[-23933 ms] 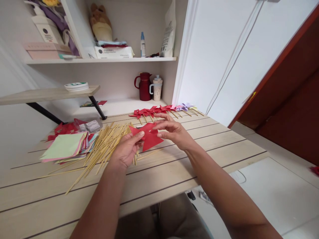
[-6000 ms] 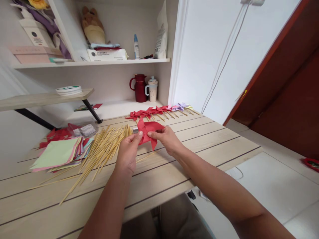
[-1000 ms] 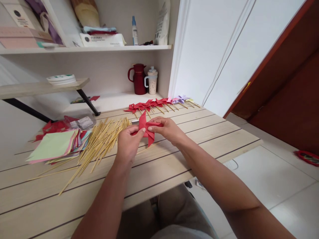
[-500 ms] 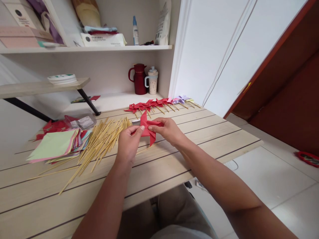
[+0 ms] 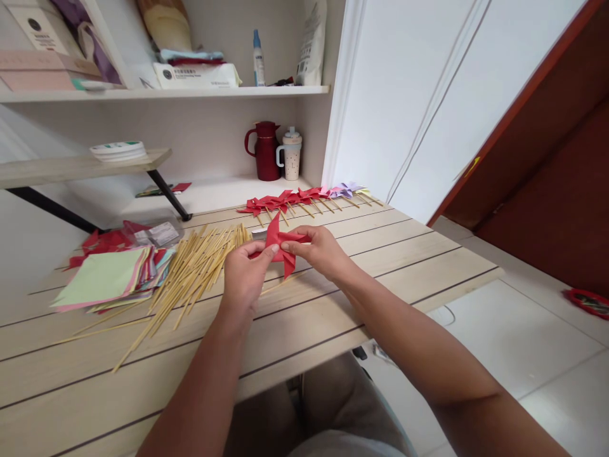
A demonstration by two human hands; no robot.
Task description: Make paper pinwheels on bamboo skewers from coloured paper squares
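Between my two hands, above the table, is a red paper pinwheel (image 5: pixel 273 232) with folded, pointed blades. My left hand (image 5: pixel 246 270) pinches it from the left, the thumb near its centre. From the right, my right hand (image 5: pixel 320 247) grips another blade, its thumb also close to the centre. The two thumb tips nearly meet. A thin stick (image 5: pixel 280 284) lies on the table just below the pinwheel. To the left of my left hand spreads a loose pile of thin wooden sticks (image 5: pixel 195 273).
Finished pinwheels on sticks (image 5: pixel 290 200) lie in a row at the table's back. Coloured paper squares (image 5: pixel 104 273) are stacked at left, beside a clear plastic packet (image 5: pixel 162 233). A dark red jug (image 5: pixel 267 152) and a cup (image 5: pixel 291 155) stand behind. The table's edge (image 5: pixel 495 273) is at right.
My left thumb has slid slightly right, toward the pinwheel's centre, and my right thumb has shifted a little left. The pinwheel stays held in both hands.
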